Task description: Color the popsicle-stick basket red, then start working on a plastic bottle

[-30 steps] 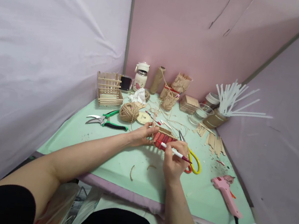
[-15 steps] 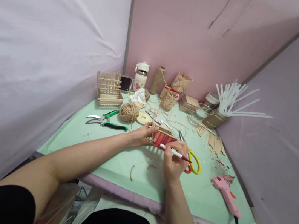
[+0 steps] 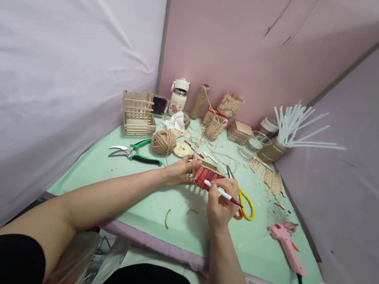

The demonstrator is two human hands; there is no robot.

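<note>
My left hand (image 3: pixel 181 171) is closed on the left end of a small wooden-stick basket (image 3: pixel 203 175), whose near side is coloured in red and pink stripes. In my right hand (image 3: pixel 221 204) is a white marker (image 3: pixel 219 191) with a dark red end, its tip against the striped side. Scissors (image 3: pixel 246 204) with yellow and red handles lie partly hidden behind my right hand. Left of the basket is a ball of twine (image 3: pixel 164 142), and farther left are green-handled pruning shears (image 3: pixel 135 154).
A pink hot glue gun (image 3: pixel 288 248) lies at the right, its cord over the edge. Behind it are loose wooden sticks (image 3: pixel 273 181) and a clear bowl (image 3: pixel 255 144). A stick-built rack (image 3: pixel 139 116) and a bottle (image 3: pixel 178 99) stand at the back left.
The marker's tip has shifted slightly on the striped side of the basket, which looks more filled with red. My left hand stays in place.
</note>
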